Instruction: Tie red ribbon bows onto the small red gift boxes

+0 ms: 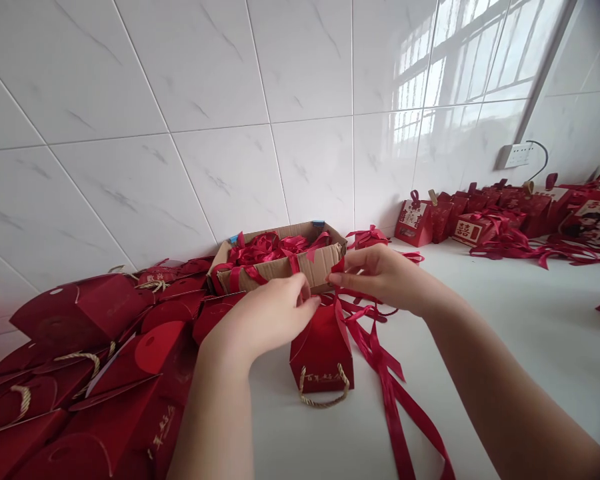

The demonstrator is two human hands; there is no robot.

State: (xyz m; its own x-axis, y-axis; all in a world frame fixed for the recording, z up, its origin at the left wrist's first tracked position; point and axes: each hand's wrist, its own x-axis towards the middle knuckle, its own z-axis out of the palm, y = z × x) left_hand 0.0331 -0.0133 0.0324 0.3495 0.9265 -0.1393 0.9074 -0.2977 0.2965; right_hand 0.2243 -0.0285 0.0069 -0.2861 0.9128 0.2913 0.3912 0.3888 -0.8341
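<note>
A small red gift box [325, 347] with gold lettering and a gold rope handle [325, 403] stands on the white table in front of me. My left hand [273, 313] is at its upper left edge, fingers curled together; what lies between them is hidden. Just above the box's top, my right hand [375, 273] pinches a red ribbon [337, 270] between thumb and fingers. Beside the box, a long red ribbon [387, 387] with a bow trails across the table toward me.
An open cardboard box [270, 275] full of red ribbons stands against the tiled wall. Many red boxes [85, 313] are piled at left. More finished-looking red boxes [414, 220] and loose ribbons [520, 252] line the back right. A power socket [517, 155] is on the wall.
</note>
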